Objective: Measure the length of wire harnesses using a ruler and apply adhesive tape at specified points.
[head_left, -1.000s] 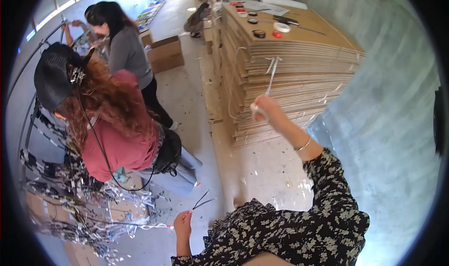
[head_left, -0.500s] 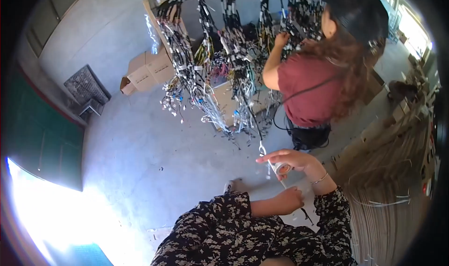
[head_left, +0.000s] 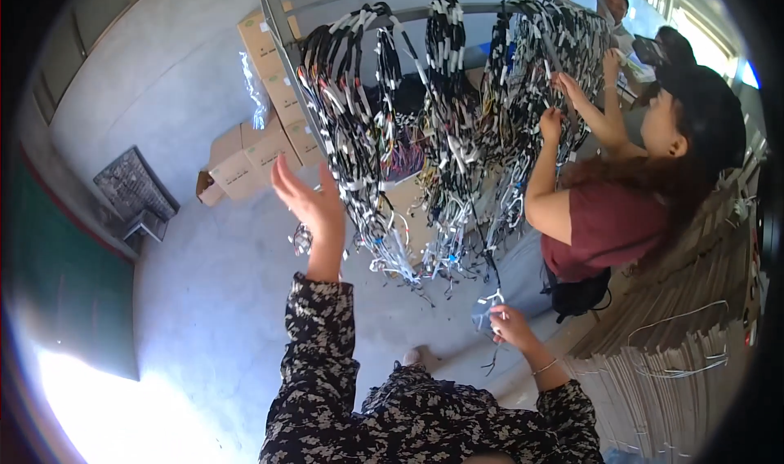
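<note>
My left hand [head_left: 314,211] is raised with its fingers apart and holds nothing. It is in front of the leftmost hanging bundle of wire harnesses [head_left: 351,146]; I cannot tell if it touches them. My right hand [head_left: 513,327] is lower, closed around the end of a black wire harness [head_left: 493,272] that hangs down from the bundles. Pale branches spread beside its fingers, and thin dark wire ends dangle below. A blurred whitish patch next to those fingers is too unclear to name.
A metal rack [head_left: 286,31] carries the harnesses. At the right, a person in a maroon shirt [head_left: 621,227] handles wires; other people stand behind. Cardboard boxes [head_left: 245,158] are by the wall. Stacked flat cardboard [head_left: 653,390] lies at lower right, a small stool [head_left: 147,219] at left.
My left hand has gone from a closed pose near my body up and left to the harnesses, opening. My right hand is lower; the white tape roll it held is no longer discernible.
</note>
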Motion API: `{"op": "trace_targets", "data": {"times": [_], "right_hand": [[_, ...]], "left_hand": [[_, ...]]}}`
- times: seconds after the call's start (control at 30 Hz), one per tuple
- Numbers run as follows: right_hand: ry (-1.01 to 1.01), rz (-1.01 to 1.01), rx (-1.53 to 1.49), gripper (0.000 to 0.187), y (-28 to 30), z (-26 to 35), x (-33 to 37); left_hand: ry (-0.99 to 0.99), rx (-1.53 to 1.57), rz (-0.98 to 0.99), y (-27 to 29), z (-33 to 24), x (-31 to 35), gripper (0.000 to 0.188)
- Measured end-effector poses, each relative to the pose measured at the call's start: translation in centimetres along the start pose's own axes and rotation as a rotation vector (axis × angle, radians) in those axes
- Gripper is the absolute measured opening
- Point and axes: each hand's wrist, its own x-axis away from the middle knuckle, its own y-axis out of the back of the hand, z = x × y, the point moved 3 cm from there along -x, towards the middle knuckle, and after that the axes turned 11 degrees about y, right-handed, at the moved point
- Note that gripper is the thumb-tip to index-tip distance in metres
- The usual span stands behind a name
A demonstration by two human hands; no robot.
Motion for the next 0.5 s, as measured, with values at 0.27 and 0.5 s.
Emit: {"op": "trace_targets", "data": {"times": [0.27, 0.5], "right_hand": [[0.148, -0.186, 0.272, 0.046, -7.2, -1.7, -3.7], [0.365, -0.322, 0.57, 0.068, -8.5, -1.8, -5.8]], "left_hand": [[-0.21, -0.029, -0.079, -8.8, -6.1, -3.6, 0.061], [-0.22, -0.315, -0.035, -10.6, -7.6, -6.7, 0.026]]}}
